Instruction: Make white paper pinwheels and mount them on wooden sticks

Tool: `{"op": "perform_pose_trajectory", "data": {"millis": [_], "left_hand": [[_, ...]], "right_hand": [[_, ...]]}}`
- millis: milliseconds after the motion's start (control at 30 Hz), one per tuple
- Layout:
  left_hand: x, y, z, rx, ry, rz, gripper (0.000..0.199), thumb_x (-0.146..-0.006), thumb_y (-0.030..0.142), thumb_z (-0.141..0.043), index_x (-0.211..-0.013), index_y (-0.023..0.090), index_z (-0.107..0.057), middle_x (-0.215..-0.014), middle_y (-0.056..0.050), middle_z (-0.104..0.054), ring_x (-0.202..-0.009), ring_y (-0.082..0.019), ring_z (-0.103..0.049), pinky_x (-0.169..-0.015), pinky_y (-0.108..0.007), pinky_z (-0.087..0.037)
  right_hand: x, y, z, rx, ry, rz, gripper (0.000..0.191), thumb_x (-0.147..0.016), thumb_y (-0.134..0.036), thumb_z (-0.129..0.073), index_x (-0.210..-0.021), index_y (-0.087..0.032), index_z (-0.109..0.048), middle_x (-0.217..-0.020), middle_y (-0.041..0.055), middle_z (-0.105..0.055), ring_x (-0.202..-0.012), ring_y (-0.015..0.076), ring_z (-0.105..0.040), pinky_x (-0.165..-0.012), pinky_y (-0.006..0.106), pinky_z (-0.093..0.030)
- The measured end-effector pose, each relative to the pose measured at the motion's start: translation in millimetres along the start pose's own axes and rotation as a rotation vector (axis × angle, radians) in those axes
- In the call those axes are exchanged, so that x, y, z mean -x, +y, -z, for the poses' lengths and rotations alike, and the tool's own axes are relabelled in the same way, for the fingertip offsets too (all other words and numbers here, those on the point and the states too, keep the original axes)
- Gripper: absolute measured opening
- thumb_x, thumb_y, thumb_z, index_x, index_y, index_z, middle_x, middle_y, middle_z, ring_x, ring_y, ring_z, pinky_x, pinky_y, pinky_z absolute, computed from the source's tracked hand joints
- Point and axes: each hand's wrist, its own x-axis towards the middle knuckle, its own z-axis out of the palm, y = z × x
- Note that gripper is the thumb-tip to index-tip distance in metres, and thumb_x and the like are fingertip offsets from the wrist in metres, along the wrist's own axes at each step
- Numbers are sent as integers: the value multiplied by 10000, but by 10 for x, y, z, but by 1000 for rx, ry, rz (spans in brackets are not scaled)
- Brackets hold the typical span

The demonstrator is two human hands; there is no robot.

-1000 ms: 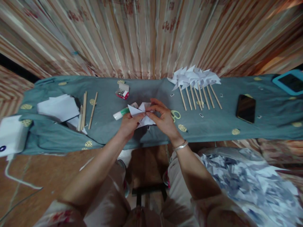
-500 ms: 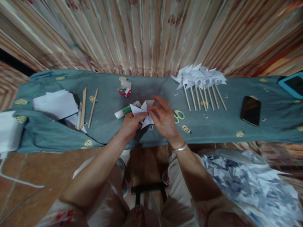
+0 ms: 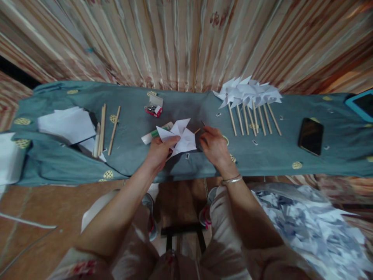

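Observation:
My left hand (image 3: 159, 151) pinches a folded white paper pinwheel (image 3: 185, 140), thumb pressed at its centre and the other fingers beneath. To the right of the pinwheel, my right hand (image 3: 215, 147) is low over the cloth with its fingers curled together. A small dark tip shows above those fingers, but what they hold is hidden. Part of a yellow-green scissors handle (image 3: 226, 140) peeks out behind this hand. Behind the pinwheel lies a glue stick (image 3: 148, 139), white and green. An open red-and-white box (image 3: 154, 110) of small metal pieces stands farther back.
Finished pinwheels (image 3: 247, 93) on wooden sticks lie at the back right. A phone (image 3: 311, 136) and a blue-framed device (image 3: 361, 104) are farther right. At left are paper sheets (image 3: 67, 126) and loose sticks (image 3: 114, 130). A bag of folded paper (image 3: 314, 229) stands below the table.
My right hand has left the pinwheel and moved right, over the scissors. The pinwheel stays in my left hand, its blades now more fully in view.

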Motion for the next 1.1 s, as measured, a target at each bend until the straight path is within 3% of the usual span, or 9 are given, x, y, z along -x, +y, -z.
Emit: {"op": "perform_pose_trajectory", "data": {"millis": [167, 400, 700, 1100], "left_hand": [[-5, 31, -2, 11, -7, 2, 221, -566, 221, -821, -768, 181, -741, -790, -57, -758, -756, -214, -701, -731, -321, -555], [41, 82, -66, 12, -42, 31, 154, -599, 183, -791, -743, 209, -745, -835, -61, -766, -790, -227, -697, -725, -331, -567], [75, 27, -145, -11, -67, 20, 121, -600, 190, -804, -705, 171, -746, -759, -48, -737, -679, -173, -644, -665, -292, -520], [126, -79, -198, -85, -77, -124, 163, -610, 304, -841, -705, 192, -770, -758, -21, -753, -700, -175, -645, -705, -302, -531]], "right_hand": [[58, -122, 127, -235, 51, -2, 146, -844, -237, -624, -938, -257, -735, -1260, 65, -690, -1208, 264, -618, -1086, 477, -459], [133, -268, 249, -524, -57, 14, 166, -797, -303, -744, -959, -330, -768, -1432, -8, -582, -1324, 247, -547, -1150, 485, -414], [130, -295, 214, -524, -45, 6, 34, -797, -317, -758, -828, -304, -764, -1451, -4, -563, -1340, 252, -534, -1166, 493, -394], [141, -382, 124, -419, 80, -41, 70, -839, -302, -669, -800, -248, -692, -1458, 25, -544, -1375, 248, -497, -1173, 428, -379]]}}
